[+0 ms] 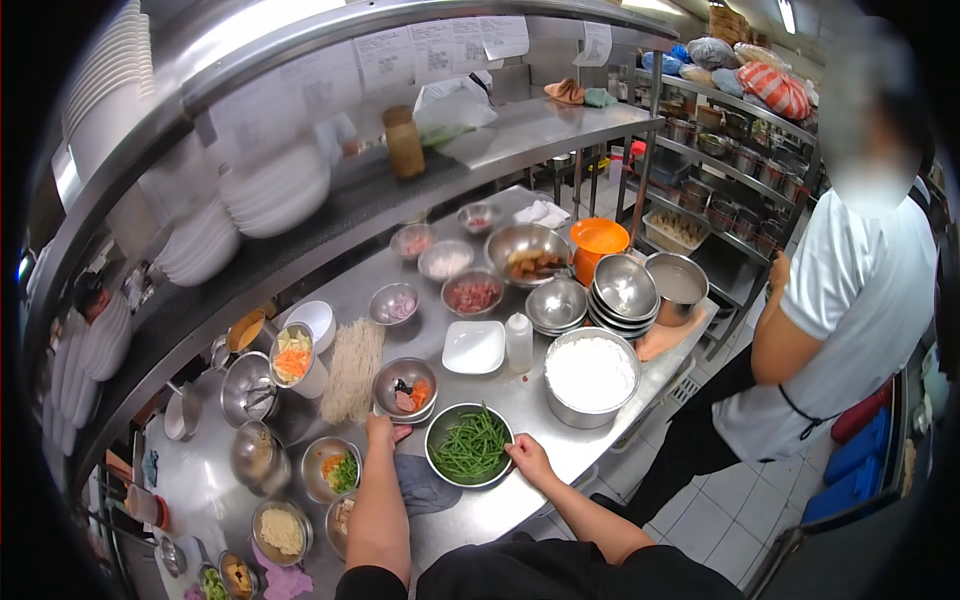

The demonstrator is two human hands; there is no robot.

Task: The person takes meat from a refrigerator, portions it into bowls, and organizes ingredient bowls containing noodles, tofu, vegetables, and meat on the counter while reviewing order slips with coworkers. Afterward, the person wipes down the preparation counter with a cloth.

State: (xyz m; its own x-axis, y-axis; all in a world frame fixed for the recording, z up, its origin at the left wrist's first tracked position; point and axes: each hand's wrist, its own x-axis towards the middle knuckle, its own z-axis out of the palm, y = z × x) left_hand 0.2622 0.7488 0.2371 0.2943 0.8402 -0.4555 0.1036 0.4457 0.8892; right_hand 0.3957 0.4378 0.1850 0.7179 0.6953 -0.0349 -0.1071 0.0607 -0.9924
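Note:
My right hand (530, 457) grips the right rim of a metal bowl (431, 464) filled with green beans (470, 445). My left hand (384, 431) is at the near edge of stacked metal bowls (377, 402), its fingers closed at their lower side and partly hidden. The top bowl of that stack holds orange pieces, pink meat and something dark. Between my arms, a grey-blue cloth (425, 484) lies on the steel table. Pale dry noodles (352, 370) lie just beyond my left hand.
A large pot of white contents (592, 378), stacked bowls (627, 287), a squeeze bottle (519, 343) and a white square plate (474, 347) stand farther back. Several ingredient bowls crowd the left. A shelf (520, 122) overhangs the table. A person in a white shirt (860, 280) stands right.

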